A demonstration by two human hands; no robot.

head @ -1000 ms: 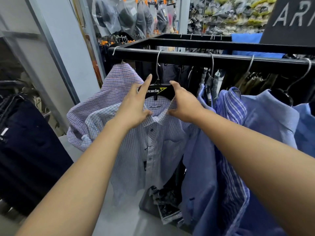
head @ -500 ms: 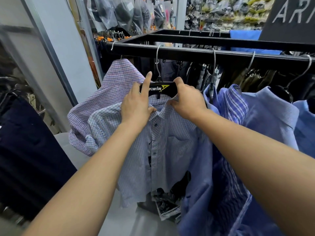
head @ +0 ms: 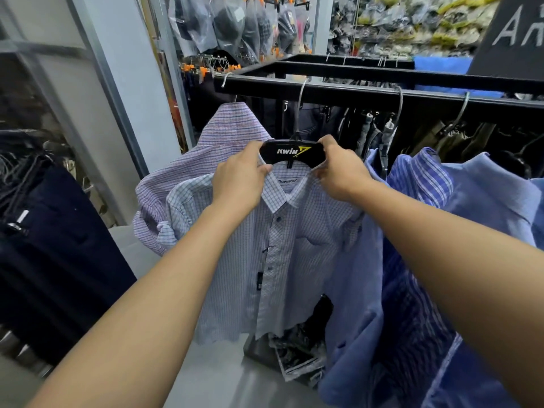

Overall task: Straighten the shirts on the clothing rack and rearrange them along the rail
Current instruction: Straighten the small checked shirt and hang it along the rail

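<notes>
Collar of limp pale-checked button-front shirt (head: pixel 294 245) pinched by left hand (head: pixel 238 179) and right hand (head: pixel 338 175); likely steadier hold: stiff black plastic hanger (head: pixel 294 151), 12 o'clock.

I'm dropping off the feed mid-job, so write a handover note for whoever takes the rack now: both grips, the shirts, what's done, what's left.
Left grip: curled round the left end of the black plastic KWIN hanger, thumb on the collar.
Right grip: pinches the hanger's right end and collar.
Things: the hanger carries the pale blue checked shirt, hook over the black metal rail; purple striped shirt behind-left, blue striped shirt on the right.
Done: checked shirt's collar lies flat, front faces out.
Left: probably release it, then straighten and space the bunched blue shirts.
</notes>
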